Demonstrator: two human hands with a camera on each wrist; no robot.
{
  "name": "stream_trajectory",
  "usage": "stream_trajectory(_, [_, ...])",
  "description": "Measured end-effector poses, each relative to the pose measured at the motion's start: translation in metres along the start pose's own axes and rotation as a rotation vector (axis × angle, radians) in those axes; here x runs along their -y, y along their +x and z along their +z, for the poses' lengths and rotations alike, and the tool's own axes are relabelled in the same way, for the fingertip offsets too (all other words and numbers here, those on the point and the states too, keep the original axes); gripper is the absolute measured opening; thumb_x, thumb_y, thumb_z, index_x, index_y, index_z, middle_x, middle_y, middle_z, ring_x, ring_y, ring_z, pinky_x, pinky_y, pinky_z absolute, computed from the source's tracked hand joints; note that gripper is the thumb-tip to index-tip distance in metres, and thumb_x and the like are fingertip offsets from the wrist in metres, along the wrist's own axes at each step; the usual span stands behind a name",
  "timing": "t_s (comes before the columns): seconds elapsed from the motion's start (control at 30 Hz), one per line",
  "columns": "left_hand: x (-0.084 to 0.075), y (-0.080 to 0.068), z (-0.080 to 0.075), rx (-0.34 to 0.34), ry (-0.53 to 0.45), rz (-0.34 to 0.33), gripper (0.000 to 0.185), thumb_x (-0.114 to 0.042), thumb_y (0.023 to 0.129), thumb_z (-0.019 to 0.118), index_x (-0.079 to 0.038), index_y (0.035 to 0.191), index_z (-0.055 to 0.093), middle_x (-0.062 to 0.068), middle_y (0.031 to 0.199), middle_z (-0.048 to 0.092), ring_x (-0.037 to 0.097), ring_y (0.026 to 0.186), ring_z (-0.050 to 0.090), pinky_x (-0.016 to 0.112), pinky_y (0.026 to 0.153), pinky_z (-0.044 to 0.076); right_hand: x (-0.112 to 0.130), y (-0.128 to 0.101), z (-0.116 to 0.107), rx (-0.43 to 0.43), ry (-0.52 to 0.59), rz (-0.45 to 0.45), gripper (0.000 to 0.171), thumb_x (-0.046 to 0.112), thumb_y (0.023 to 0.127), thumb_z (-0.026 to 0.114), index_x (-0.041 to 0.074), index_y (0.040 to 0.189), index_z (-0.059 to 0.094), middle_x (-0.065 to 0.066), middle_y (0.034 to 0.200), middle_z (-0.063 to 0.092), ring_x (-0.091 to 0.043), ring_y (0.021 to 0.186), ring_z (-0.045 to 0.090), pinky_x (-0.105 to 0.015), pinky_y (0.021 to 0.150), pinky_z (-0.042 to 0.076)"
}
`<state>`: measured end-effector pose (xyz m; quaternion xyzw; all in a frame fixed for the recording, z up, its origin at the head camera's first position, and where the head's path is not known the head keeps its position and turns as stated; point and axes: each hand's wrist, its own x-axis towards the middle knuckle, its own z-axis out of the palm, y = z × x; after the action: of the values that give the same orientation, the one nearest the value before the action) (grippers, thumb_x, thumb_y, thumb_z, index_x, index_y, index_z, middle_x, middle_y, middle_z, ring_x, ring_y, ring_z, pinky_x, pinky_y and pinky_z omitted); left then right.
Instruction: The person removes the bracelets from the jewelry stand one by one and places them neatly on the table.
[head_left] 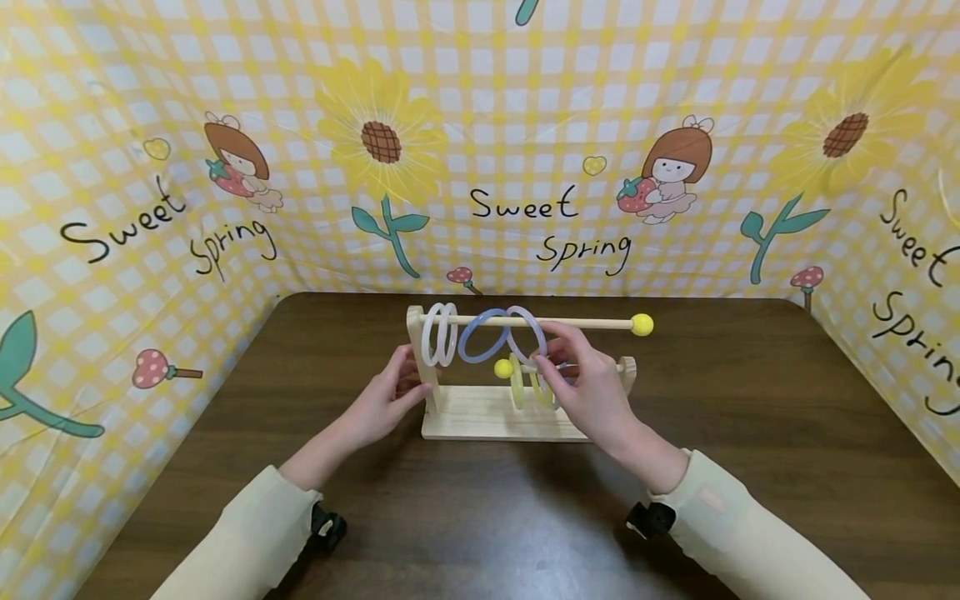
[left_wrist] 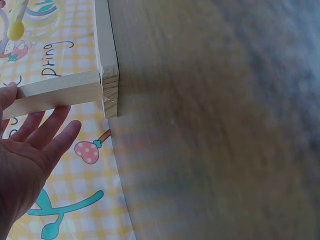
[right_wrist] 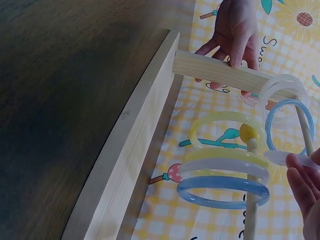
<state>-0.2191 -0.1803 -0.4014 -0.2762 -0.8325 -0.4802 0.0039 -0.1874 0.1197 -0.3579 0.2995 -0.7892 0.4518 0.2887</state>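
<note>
My left hand (head_left: 382, 404) holds the left post of a wooden ring stand (head_left: 487, 423), thumb on one side and fingers on the other. On the stand's upper rod (head_left: 577, 323), my right hand (head_left: 596, 387) pinches a pale lilac ring (right_wrist: 276, 158). Just left of that ring, a blue ring (right_wrist: 269, 125) hangs tilted on the same rod. Several whitish rings (head_left: 426, 337) hang near the left post. The lower rod carries yellow rings (head_left: 517, 392), a pale ring (right_wrist: 220, 168) and another blue ring (right_wrist: 215, 204); my right hand partly covers them in the head view.
Yellow balls cap the upper rod's right end (head_left: 642, 325) and the lower rod's left end (head_left: 503, 368). The stand sits on a dark wooden table (head_left: 480, 517). Behind and beside it hangs a yellow checked cloth (head_left: 510, 125) with printed flowers.
</note>
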Motion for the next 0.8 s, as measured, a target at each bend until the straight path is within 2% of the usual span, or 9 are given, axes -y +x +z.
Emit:
stream_trajectory(0.23, [0.001,0.0,-0.001,0.002,-0.003,0.004,0.045,-0.004,0.097,0.057,-0.003,0.135,0.033,0.027,0.12,0.059,0.037,0.108,0.061,0.047,0.088,0.05,-0.001,0.001,-0.001,0.002,0.001,-0.013,0.05,-0.007,0.083,0.072,0.006,0.128,0.053,-0.006,0.088,0.069,-0.014,0.075,0.068,-0.027,0.063,0.056])
stream_trajectory(0.5, [-0.001,-0.001,-0.001,0.002,-0.002,-0.001,0.045,-0.005,0.098,0.057,-0.006,0.136,0.033,0.026,0.121,0.059,0.037,0.109,0.06,0.048,0.089,0.049,0.0,0.004,-0.006,-0.025,-0.025,-0.033,0.048,-0.008,0.082,0.073,0.002,0.125,0.053,-0.008,0.087,0.069,-0.016,0.075,0.068,-0.029,0.065,0.056])
stream_trajectory(0.8, [-0.001,-0.001,-0.001,0.008,0.008,-0.009,0.048,-0.007,0.098,0.057,-0.004,0.138,0.031,0.026,0.121,0.059,0.039,0.11,0.06,0.051,0.089,0.049,-0.001,0.004,-0.018,-0.047,-0.029,-0.045,0.046,-0.012,0.083,0.07,0.0,0.124,0.054,-0.011,0.088,0.069,-0.018,0.075,0.069,-0.03,0.066,0.057])
